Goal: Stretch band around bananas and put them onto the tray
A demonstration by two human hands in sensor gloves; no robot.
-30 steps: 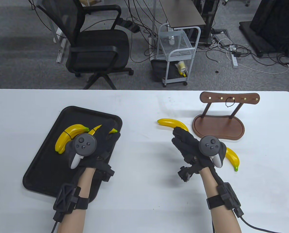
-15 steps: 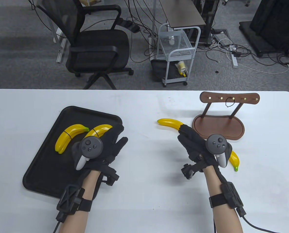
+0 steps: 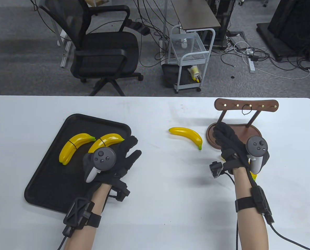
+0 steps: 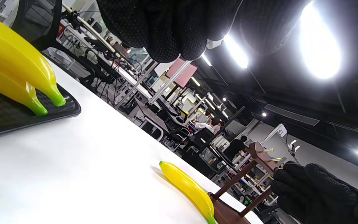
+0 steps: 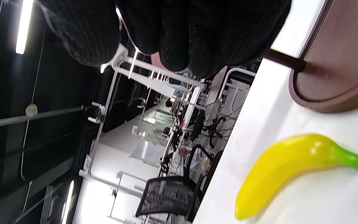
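Beside the stand point(image 3: 234, 135), right grip point(image 3: 229, 142) empty, band point(image 3: 246, 112) above; left grip point(image 3: 123, 156) slack.

Both hands wear black knitted gloves with a fine dotted texture on the fingers. On the back of the left hand point(image 3: 115, 162) sits a dark grey round tracker point(image 3: 103, 159) with small buttons and a light grey handle. The right hand point(image 3: 231, 149) carries the same kind of tracker point(image 3: 257, 147). Each forearm is bare and has a black strap with a black box-shaped module point(image 3: 78, 214). A black cable point(image 3: 282, 235) runs from each module.
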